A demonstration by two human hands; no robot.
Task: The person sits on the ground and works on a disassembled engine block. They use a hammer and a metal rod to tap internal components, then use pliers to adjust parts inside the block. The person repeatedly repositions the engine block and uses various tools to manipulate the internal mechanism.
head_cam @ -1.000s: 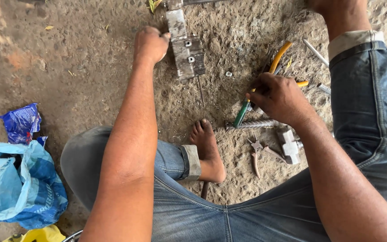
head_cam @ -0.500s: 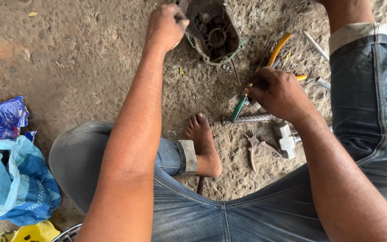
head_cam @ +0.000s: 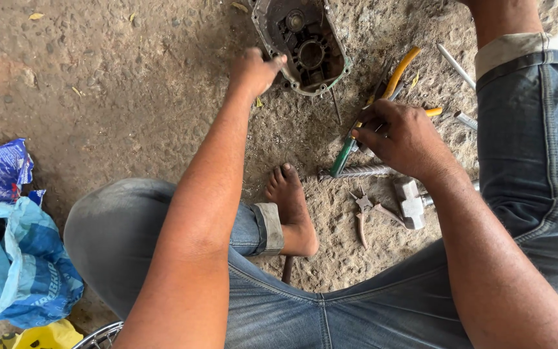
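Green-handled screwdriver (head_cam: 343, 157) sits pinched in my right hand (head_cam: 403, 137), pointing toward twelve o'clock at the metal cover (head_cam: 301, 42). My left hand (head_cam: 253, 70) grips its rim, fingers curled.

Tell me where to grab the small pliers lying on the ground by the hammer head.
Take the small pliers by the two splayed handles, coming straight down from above. They lie flat on the dirt, jaws pointing away, handles toward the person, clear of the hammer head and the bare foot.
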